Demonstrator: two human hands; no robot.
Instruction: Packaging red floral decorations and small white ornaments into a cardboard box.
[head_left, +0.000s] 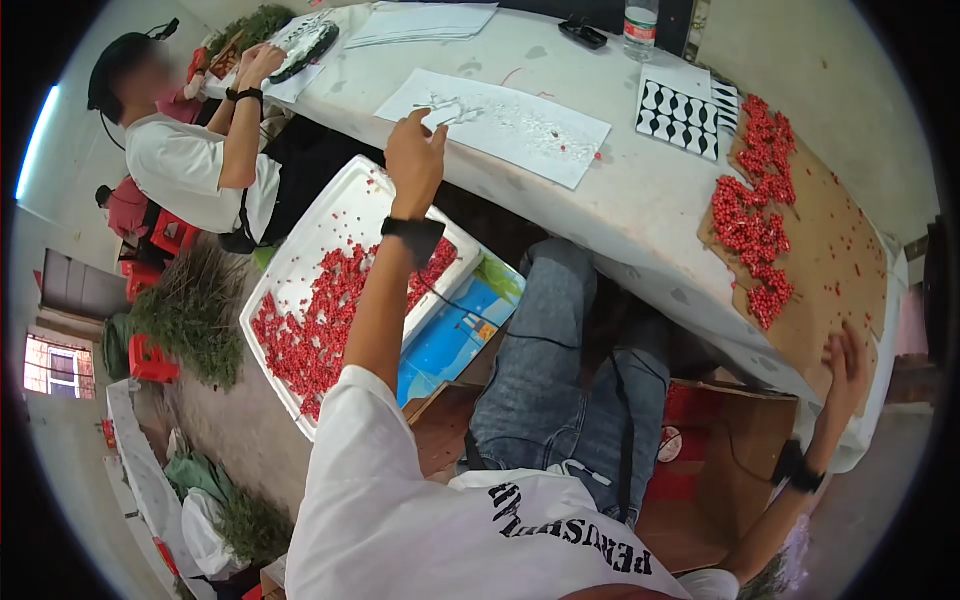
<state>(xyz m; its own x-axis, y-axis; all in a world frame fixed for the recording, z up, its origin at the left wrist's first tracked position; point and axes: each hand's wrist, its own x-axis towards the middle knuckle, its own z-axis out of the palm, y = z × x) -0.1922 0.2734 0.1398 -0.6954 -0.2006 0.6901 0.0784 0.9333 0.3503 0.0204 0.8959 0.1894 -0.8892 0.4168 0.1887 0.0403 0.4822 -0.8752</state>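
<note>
My left hand reaches over a white sheet of paper on the table. Its thumb and index finger are at the near end of a small white branched stem; whether they grip it cannot be made out. White, glue-like drops and a few red berries are scattered on the sheet. My right hand is by the near edge of a brown cardboard sheet, fingers spread, with nothing visible in it. Clusters of red berries lie along that cardboard's left side, and loose ones dot its surface.
A white foam tray of red berries stands left of my legs on a blue printed box. A patterned black-and-white card and a water bottle sit farther back. Another person works at the table's left.
</note>
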